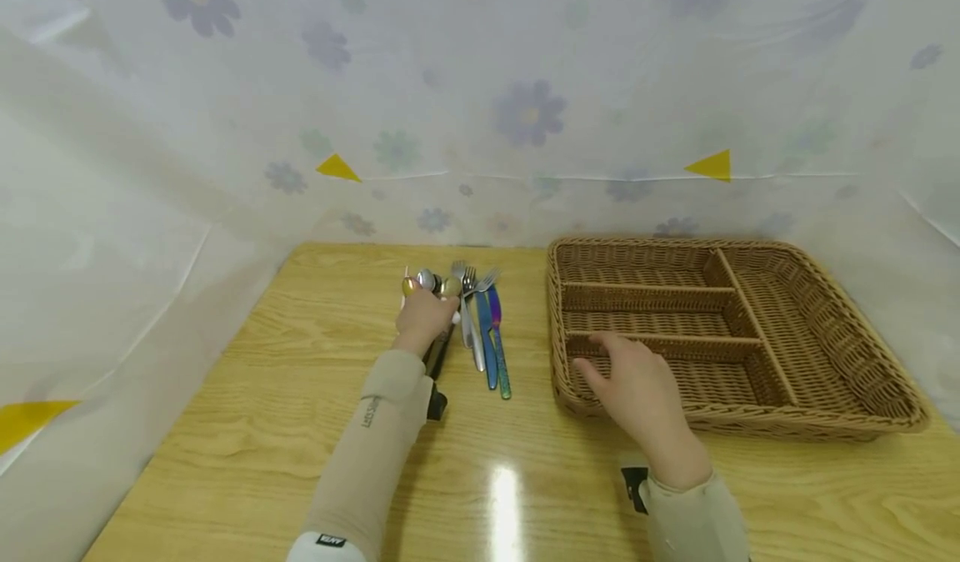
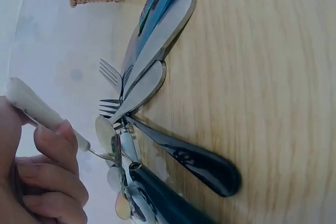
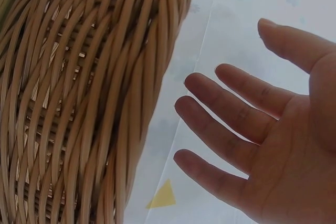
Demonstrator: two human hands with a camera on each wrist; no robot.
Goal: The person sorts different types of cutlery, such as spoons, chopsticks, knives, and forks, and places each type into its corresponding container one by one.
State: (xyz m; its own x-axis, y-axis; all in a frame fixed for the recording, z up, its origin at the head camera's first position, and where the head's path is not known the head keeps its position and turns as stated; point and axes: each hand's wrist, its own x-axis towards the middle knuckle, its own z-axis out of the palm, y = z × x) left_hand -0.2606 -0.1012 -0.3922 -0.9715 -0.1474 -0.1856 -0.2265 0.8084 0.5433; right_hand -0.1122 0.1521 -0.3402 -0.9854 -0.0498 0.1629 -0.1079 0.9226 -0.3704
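Note:
My left hand (image 1: 423,320) is over the left end of a cutlery pile. Between thumb and fingers it pinches the white handle (image 2: 39,106) of a piece of cutlery; its thin metal neck runs down into the pile, and its head cannot be made out. Around it lie several spoons (image 1: 426,278), forks (image 2: 110,73), a dark-handled piece (image 2: 194,163) and knives (image 1: 486,337) with blue and rainbow colouring. My right hand (image 1: 637,387) hovers at the near left compartment of the wicker tray (image 1: 557,328), fingers spread and holding nothing, as the right wrist view shows.
The wicker tray has three short compartments at the left and a long one (image 1: 817,337) at the right, parted by thin dividers (image 1: 660,338). A wooden table (image 1: 300,362) lies beneath everything. Behind it hangs a pale flowered sheet (image 1: 480,70) with yellow triangles.

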